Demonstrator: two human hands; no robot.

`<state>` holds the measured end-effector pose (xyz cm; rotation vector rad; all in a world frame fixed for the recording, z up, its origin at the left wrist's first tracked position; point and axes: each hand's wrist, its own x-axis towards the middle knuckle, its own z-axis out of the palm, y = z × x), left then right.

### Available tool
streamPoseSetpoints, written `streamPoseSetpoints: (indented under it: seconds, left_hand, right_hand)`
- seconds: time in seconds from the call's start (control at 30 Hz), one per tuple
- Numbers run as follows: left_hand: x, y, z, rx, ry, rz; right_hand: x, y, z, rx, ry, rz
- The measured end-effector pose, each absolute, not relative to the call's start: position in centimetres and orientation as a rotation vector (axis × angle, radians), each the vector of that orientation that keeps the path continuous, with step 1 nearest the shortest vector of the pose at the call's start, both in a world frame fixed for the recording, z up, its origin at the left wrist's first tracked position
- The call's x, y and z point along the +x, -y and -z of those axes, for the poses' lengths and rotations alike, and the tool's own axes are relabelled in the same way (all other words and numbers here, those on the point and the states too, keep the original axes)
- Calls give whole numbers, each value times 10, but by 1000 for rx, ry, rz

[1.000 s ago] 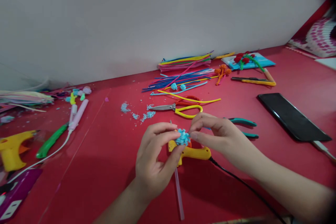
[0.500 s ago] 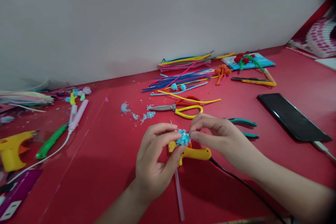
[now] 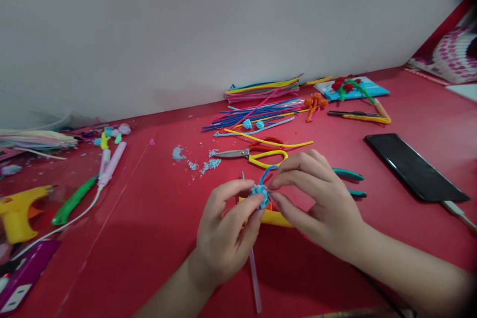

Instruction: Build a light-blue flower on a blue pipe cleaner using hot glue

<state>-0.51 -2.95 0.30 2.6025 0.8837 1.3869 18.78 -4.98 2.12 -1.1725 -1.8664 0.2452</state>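
Note:
Between the thumb and fingers of my left hand (image 3: 229, 228) is a small light-blue pipe-cleaner flower (image 3: 260, 195) with ruffled petals. My right hand (image 3: 318, 196) is closed in a pinch at the flower's right edge. A blue pipe cleaner (image 3: 265, 174) curves up from the flower and runs behind my right fingers; its far end is hidden. Under both hands lies a yellow hot glue gun (image 3: 278, 218), partly covered, with a clear glue stick (image 3: 255, 283) sticking out toward me. Just beyond the hands are scissors (image 3: 233, 153) with one yellow and one red handle.
Pipe cleaners (image 3: 253, 118) lie in bundles by the wall, near two light-blue balls. Green-handled pliers (image 3: 348, 174) and a phone (image 3: 413, 166) are at right. Blue fluff (image 3: 210, 165) is scattered left of the scissors. Further left are another yellow glue gun (image 3: 20, 208) and a pink styling iron (image 3: 113, 164).
My right hand has shifted slightly right and turned, covering more of the glue gun's handle. The curved blue pipe cleaner has come into sight above the flower, which has turned a little.

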Motion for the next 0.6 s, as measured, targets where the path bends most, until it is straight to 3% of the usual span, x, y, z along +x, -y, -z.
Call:
streamPoseSetpoints:
  seconds: [0.6]
  left_hand:
    - [0,28,-11,2902,-808,-1371]
  right_hand:
    - [188,50,-19,-1134,1919,-125]
